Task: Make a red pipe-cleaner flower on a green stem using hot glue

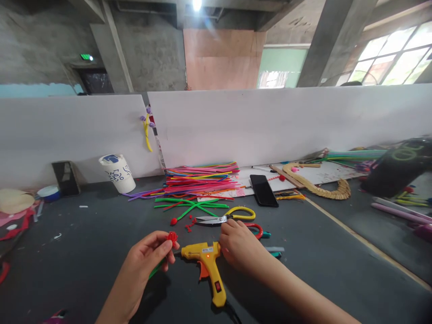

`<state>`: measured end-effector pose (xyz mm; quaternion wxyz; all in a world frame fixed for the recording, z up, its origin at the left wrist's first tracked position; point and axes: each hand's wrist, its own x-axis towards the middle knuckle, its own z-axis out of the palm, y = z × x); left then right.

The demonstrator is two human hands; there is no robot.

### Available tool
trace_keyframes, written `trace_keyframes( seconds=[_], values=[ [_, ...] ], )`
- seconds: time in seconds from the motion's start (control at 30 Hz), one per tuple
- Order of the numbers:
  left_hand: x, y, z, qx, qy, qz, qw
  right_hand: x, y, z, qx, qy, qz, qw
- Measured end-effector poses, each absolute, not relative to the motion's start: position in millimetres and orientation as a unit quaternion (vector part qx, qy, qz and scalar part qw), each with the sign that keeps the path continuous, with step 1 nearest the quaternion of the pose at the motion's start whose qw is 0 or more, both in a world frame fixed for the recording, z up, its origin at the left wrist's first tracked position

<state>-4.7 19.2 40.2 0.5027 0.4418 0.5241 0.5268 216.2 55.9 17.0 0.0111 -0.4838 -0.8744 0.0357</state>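
Note:
My left hand (152, 254) is closed in a pinch on a red pipe-cleaner flower (172, 237). Its green stem (155, 269) passes down below my fingers. Just right of the flower, a yellow hot glue gun (204, 250) lies on the table with its nozzle toward my left hand and a small orange light glowing. My right hand (236, 240) is curled at the gun's rear end; whatever its fingertips grip is hidden. Directly behind it lie scissors (218, 219) with one yellow and one red handle, blades pointing left.
Small red scraps (190, 224) lie by the blades. Green pipe cleaners (192, 206), one red-tipped, and a colourful pipe-cleaner pile (202, 180) lie behind. A black phone (263, 190) lies right of them; a white cup (118, 174) stands left. A white partition (270, 121) bounds the table.

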Motion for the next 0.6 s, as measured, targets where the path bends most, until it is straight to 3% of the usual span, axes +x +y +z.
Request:
trace_keyframes(
  seconds=[0.2,0.43,0.6],
  values=[
    [-10.2,19.0,38.1,0.459,0.522,0.506,0.510,197.4,45.3,11.7,-0.451,-0.891,0.053,-0.024],
    [-4.8,14.8,40.6,0.457,0.524,0.513,0.504,261.9,51.0,39.1,-0.590,-0.797,0.019,-0.129],
    [-6.1,14.7,41.3,0.465,0.521,0.510,0.503,269.4,44.8,34.6,-0.593,-0.794,0.034,-0.129]
  ],
)
